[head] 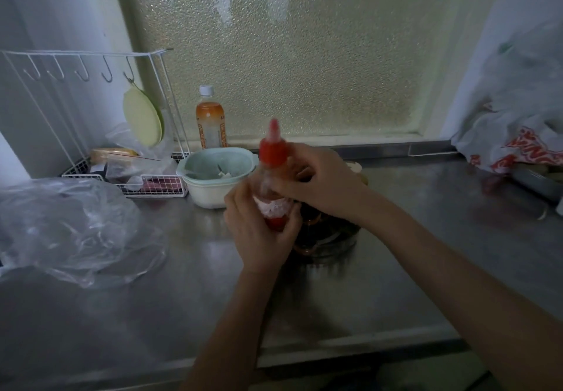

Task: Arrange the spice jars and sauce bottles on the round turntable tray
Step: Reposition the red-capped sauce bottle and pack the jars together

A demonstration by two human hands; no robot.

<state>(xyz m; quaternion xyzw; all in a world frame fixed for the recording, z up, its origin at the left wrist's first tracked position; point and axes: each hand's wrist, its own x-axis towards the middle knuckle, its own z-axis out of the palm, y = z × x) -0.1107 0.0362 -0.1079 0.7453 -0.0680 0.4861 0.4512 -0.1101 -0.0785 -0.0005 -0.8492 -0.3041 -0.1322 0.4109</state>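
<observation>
A: Where's the tray (338,246)?

B: Dark, on the counter (426,232), right behind my 2 hands, mostly hidden.

A: And the bottle (272,174)?

B: Upright, nozzle up, in front of the tray. My left hand (259,232) wraps its base, my right hand (316,182) pinches its shoulder and sits nearer the tray.

We see our left hand (262,232) and right hand (316,177) bare, with no sleeves on our arms.

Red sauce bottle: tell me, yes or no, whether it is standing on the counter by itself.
No, the red sauce bottle is held above the counter by both the left hand and right hand.
</observation>
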